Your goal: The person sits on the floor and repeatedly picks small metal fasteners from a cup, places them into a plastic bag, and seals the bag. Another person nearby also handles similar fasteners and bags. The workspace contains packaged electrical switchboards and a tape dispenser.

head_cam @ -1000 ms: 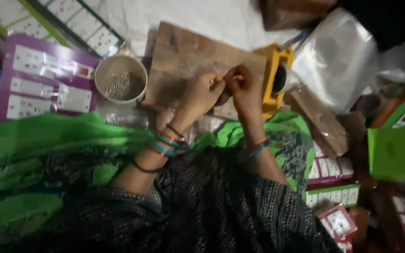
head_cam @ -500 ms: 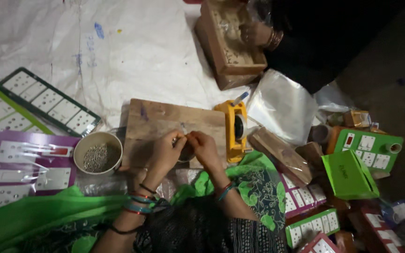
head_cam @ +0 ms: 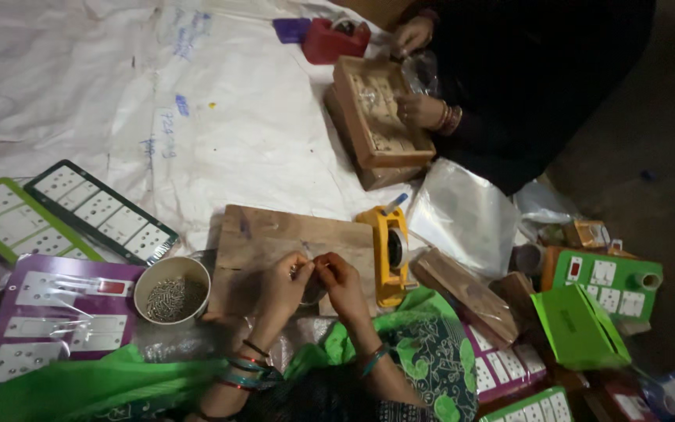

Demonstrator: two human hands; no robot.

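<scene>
Bare hands: the left hand (head_cam: 281, 283) and right hand (head_cam: 340, 281) meet over a wooden board, fingertips pinched together on a small clear plastic packet (head_cam: 311, 287); what is inside it is too small to tell.
Left hand: fingers curled narrow around the near-left edge of the packet, bangles at the wrist.
Right hand: fingers curled narrow on the packet's right edge, a teal bangle at the wrist.
Packet: held between both hands, just above the near edge of the board.
Wooden board (head_cam: 275, 238): flat on the white floor sheet (head_cam: 119, 94), directly under the hands.
Bowl (head_cam: 172, 291): round and pale, holding small metal screws, just left of the board and near the left hand.
Tape dispenser (head_cam: 391, 254): yellow, touching the board's right edge, just beside the right hand.
Switch cards: a purple card (head_cam: 56, 312) left of the bowl, with a dark green card (head_cam: 99, 209) beyond it.
Clear bags (head_cam: 462, 215): a pile to the right of the dispenser.
Green boxes (head_cam: 587, 312): at the far right, well apart from the hands.
Co-worker: another person's hands (head_cam: 419, 109) rest on a wooden crate (head_cam: 376, 125) at the top of the view.
</scene>
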